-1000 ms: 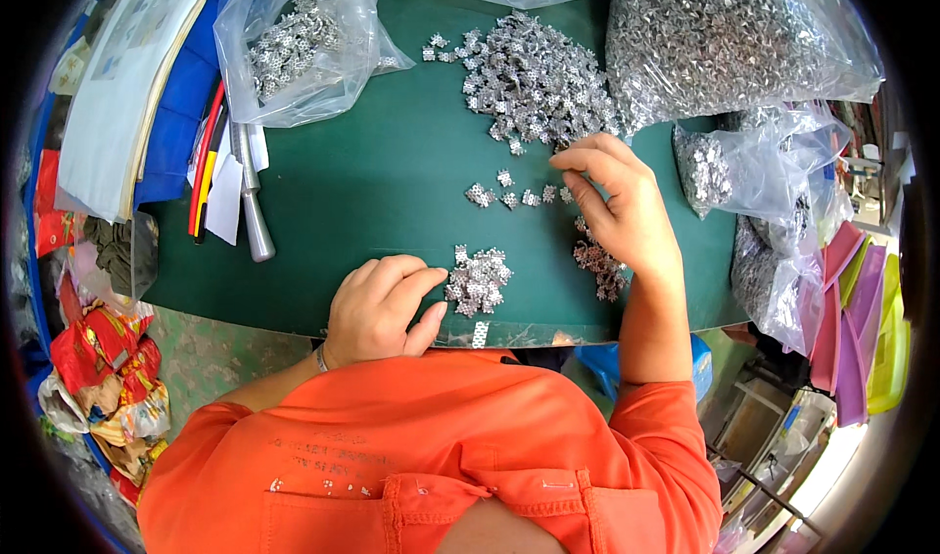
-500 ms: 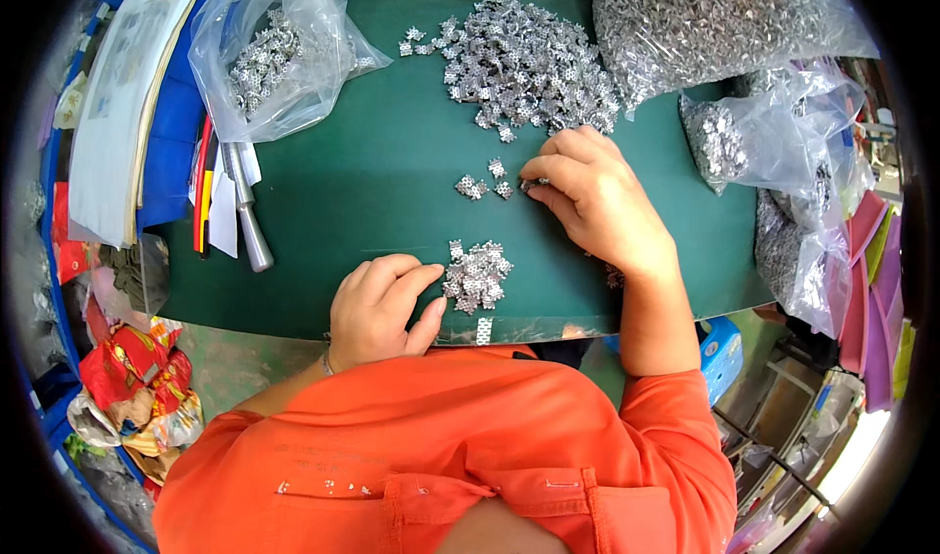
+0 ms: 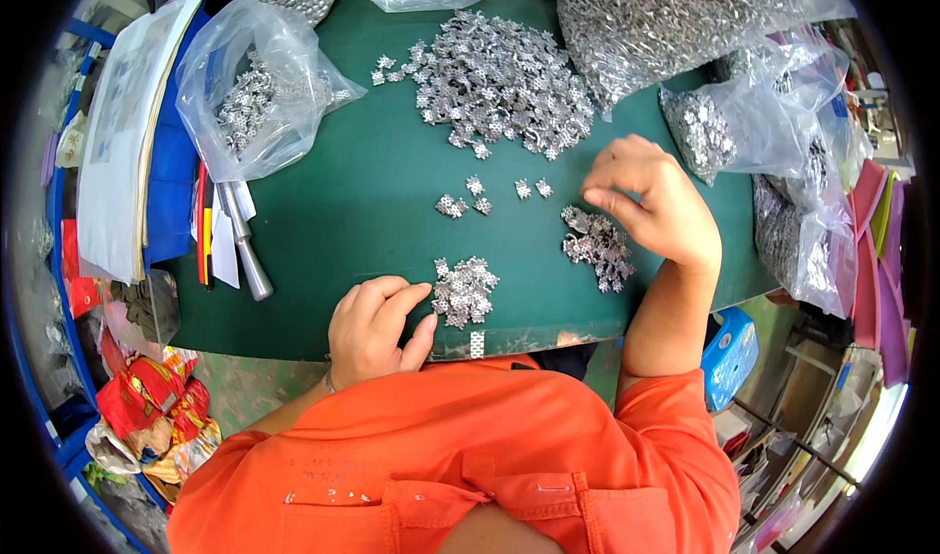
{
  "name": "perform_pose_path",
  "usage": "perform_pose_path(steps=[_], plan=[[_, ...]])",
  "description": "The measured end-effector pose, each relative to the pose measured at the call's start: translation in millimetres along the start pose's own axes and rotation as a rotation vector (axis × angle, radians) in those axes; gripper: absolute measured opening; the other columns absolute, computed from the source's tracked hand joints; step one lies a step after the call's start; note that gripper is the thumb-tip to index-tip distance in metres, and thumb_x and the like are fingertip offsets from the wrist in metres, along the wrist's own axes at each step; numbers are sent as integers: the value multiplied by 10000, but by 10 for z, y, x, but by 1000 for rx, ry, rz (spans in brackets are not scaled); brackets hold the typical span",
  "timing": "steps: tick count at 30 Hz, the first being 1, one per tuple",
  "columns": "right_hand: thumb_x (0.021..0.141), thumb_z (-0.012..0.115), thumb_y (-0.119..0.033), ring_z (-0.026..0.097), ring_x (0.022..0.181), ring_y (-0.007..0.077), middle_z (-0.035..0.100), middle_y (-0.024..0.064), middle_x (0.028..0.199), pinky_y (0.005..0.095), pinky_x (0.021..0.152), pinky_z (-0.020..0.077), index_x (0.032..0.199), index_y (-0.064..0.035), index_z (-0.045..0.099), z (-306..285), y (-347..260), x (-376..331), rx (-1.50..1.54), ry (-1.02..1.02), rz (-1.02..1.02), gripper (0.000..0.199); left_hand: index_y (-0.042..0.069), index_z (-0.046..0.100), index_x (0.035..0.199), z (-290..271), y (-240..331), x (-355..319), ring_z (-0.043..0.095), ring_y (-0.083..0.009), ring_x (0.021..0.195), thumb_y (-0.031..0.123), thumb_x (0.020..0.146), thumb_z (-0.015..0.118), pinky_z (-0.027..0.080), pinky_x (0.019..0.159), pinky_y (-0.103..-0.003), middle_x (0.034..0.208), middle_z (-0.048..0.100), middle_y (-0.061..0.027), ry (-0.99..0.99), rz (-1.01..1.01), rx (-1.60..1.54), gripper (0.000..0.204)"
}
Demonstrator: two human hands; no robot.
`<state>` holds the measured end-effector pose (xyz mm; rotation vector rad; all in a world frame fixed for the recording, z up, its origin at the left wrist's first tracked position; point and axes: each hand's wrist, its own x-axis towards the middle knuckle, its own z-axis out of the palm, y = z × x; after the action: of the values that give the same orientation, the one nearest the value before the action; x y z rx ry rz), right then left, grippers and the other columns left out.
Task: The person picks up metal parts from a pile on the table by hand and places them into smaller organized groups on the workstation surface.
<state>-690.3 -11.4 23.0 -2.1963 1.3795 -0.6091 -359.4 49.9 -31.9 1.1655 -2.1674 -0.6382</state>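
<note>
My left hand [image 3: 380, 326] rests on the green table [image 3: 323, 241] near its front edge. Thumb and forefinger are apart beside a small heap of silvery metal pieces [image 3: 465, 292], and nothing is held. Farther right, my right hand [image 3: 654, 200] hovers with bent fingers, its thumb slightly apart and no piece visible in it. Below it lies a darker heap of metal pieces [image 3: 597, 249]. Between that hand and the loose trio of pieces [image 3: 480, 205] sit two single pieces [image 3: 523, 190]. Beyond them spreads a large pile of such pieces [image 3: 504, 84].
Clear bags of metal parts line the back and right: a huge one [image 3: 676, 25] and a smaller one [image 3: 700, 138]. An opened bag [image 3: 255, 99] stands at left, near pens and a metal-handled tool [image 3: 250, 255]. A short patterned strip [image 3: 477, 345] lies at the front edge.
My right hand has moved right, leaving two pieces on the table where it was pinching. The darker heap has come into fuller sight. My left hand stays beside its heap; the view has shifted slightly.
</note>
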Motion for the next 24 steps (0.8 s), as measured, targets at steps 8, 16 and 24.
perform_pose_path(steps=[8,16,24], plan=[[779,683,13,619,819,355,635,115,812,451,725,500,867,-54,703,295,6,104,-106,173,1,113,57,699,1071,13,4,-23,622,-290,841,89,717,803,507,737,-391,1002,626,-89,-4,-25,1,370],[807,727,-3,634,797,313,647,114,817,398,709,505,881,-8,672,379,-56,166,-30,84,-30,92,58,693,1081,14,-3,-38,625,-294,858,82,716,803,508,744,-398,1014,625,-94,0,-22,-3,382],[813,698,-3,645,791,369,649,157,834,433,711,527,912,-9,676,506,-131,253,121,261,-35,101,46,689,1082,6,-9,-14,597,-274,814,69,729,787,489,662,-362,1006,623,-105,-10,-13,-16,367]])
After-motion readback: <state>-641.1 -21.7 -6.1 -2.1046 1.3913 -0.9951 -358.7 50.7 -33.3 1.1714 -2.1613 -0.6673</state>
